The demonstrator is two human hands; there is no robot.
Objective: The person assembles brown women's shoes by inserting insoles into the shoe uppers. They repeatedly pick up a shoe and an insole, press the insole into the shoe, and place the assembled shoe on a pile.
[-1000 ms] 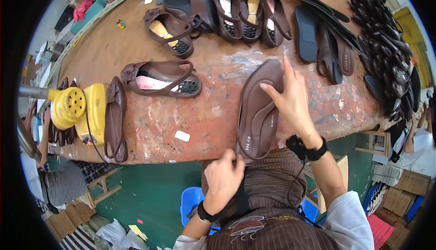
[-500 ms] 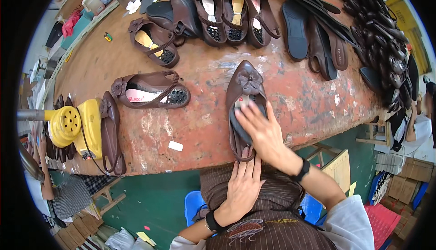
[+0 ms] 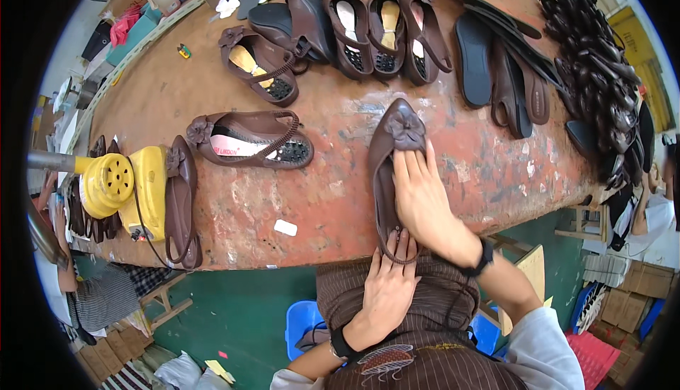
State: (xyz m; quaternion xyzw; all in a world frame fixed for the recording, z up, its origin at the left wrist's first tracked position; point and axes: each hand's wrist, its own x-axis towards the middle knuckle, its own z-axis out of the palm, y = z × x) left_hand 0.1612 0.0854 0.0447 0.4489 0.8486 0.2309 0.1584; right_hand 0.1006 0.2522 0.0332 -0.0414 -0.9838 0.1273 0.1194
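Observation:
A brown slingback shoe [image 3: 383,184] with a flower on its toe lies at the table's front edge, toe pointing away from me. My right hand [image 3: 423,199] reaches into it, fingers stretched flat against the insole and the fingertips slipping under the flower. At the heel, my left hand [image 3: 388,287] rests with straight fingers on the back of the shoe near the strap. Most of the insole is hidden beneath my right hand. To the left, a similar brown shoe [image 3: 205,129] lies sideways, its insole showing a pale patch and black studs.
Several brown shoes [image 3: 348,29] stand along the back, beside black soles [image 3: 472,60]. A heap of dark shoes [image 3: 602,85] covers the right end. At left are a yellow machine [image 3: 146,195] and another shoe [image 3: 182,206]. A white label [image 3: 285,228] lies nearer.
My right hand has slid forward inside the shoe toward the toe, its fingers coming together. My left hand stays at the heel. The whole view has shifted slightly.

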